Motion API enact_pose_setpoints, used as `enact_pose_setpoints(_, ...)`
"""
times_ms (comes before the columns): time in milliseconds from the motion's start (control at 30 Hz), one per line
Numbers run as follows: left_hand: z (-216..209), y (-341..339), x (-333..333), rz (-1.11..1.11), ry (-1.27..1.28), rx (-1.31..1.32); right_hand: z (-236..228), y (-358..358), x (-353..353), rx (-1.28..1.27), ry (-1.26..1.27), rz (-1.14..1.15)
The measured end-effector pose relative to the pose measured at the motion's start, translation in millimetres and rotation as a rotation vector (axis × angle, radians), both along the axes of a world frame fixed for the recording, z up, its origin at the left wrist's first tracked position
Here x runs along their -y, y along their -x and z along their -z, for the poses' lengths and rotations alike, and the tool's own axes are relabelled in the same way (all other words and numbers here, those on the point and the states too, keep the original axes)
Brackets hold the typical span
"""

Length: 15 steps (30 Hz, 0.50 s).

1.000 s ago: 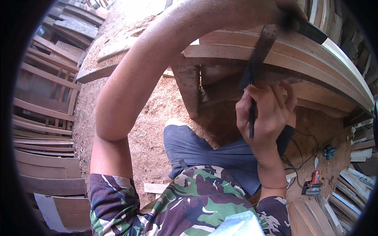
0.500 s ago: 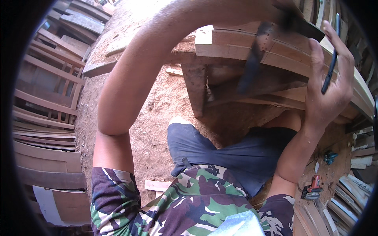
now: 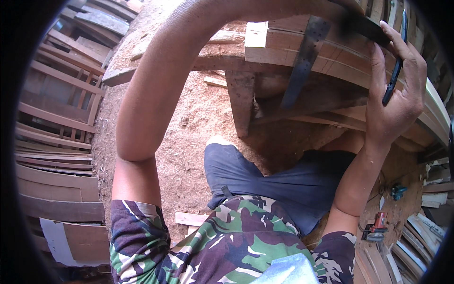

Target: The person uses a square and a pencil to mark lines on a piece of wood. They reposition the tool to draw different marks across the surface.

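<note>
My left arm arcs up to the top rim, where my left hand (image 3: 338, 5) presses on a metal square (image 3: 302, 61). Its grey blade hangs down over the side of a stack of curved wooden planks (image 3: 279, 45), and its dark arm lies along the top. My right hand (image 3: 397, 94) is raised at the right end of the planks, next to the square's dark arm. It is shut on a dark pen (image 3: 395, 71) held upright against the wood. My left fingers are mostly cut off by the rim.
The planks rest on a rough wooden bench with a thick leg (image 3: 241, 99). Sawdust covers the ground (image 3: 189, 118). Wooden frames (image 3: 56, 94) are stacked at the left. A red power tool (image 3: 376, 227) and a teal tool (image 3: 397, 191) lie at the lower right.
My right hand has risen with the pen from below the planks' side to their upper right edge. My left hand stays on the square.
</note>
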<state>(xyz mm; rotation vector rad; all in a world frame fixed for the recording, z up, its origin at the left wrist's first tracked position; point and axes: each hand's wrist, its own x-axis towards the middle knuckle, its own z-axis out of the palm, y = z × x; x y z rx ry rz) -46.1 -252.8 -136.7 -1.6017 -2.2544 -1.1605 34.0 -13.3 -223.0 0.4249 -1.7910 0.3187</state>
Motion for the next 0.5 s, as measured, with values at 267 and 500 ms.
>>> enact_pose_setpoints(267,-11,-18,13,-0.066,0.049,0.05,13,-21,8,-0.168,-0.091,0.044)
enact_pose_setpoints(500,-4,-18,12,-0.092,0.026,-0.041,43,-42,73,0.145,-0.143,-0.236)
